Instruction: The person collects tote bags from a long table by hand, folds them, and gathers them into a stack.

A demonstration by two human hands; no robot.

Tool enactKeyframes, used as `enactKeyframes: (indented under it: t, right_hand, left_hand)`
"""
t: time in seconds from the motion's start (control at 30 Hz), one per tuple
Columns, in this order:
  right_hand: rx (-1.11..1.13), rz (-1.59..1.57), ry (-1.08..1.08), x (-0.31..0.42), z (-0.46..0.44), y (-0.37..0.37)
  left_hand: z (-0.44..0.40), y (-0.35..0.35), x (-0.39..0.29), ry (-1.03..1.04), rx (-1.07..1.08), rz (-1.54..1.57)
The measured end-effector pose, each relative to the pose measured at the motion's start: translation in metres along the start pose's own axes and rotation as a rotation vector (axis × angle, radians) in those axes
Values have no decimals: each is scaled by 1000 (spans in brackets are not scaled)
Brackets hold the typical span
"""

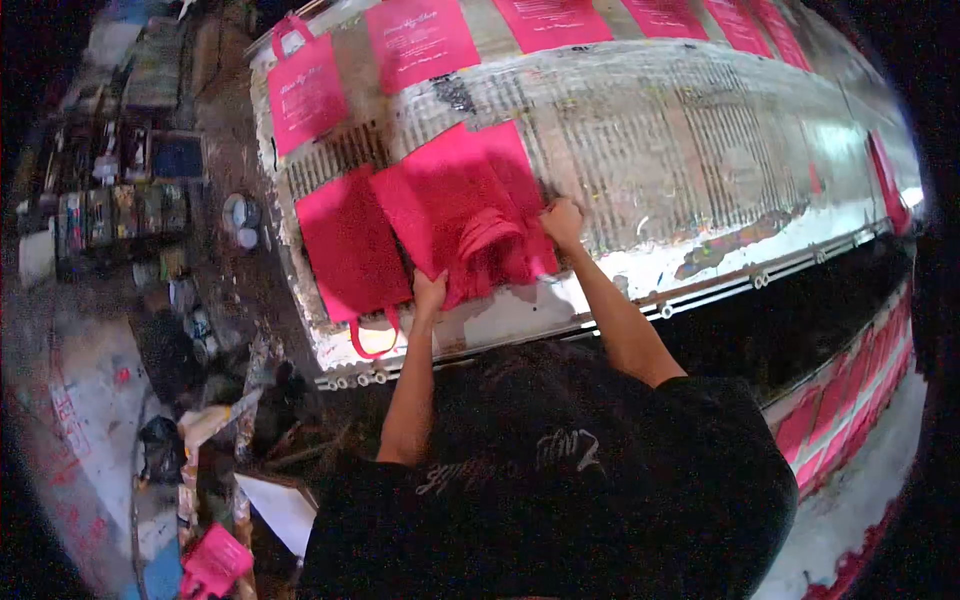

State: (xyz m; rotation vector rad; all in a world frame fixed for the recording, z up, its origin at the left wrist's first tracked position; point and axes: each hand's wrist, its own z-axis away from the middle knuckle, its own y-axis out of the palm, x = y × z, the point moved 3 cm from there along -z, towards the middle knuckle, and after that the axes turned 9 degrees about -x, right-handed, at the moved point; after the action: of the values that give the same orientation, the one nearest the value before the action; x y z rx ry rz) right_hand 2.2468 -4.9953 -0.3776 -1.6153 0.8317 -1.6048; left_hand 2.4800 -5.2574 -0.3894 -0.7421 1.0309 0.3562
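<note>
A pink bag (455,190) lies rumpled on the long worn table (640,150), with its handle bunched near the front edge. My left hand (430,291) is closed on the bag's near left corner. At the bag's right side is my right hand (562,222), its fingers curled at the pink edge; whether cloth is between them is too small to tell. Just left of the rumpled bag, another pink bag (352,245) lies flat, its handle loop hanging toward the front edge.
Printed pink bags (425,42) lie in a row along the table's far side. More pink pieces (840,410) are lined up at the lower right. Cluttered shelves (120,220) stand at the left, and a pink bag (217,560) lies at the lower left.
</note>
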Motion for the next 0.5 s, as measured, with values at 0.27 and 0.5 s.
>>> enactKeyframes:
  t: [0.27,0.5]
  right_hand:
    - [143,40,6,27,-15,-32]
    - [161,95,169,30,-18,-29]
  left_hand:
    - [27,2,-18,31,-154,-371]
    - [9,-2,-8,73,-238,-382]
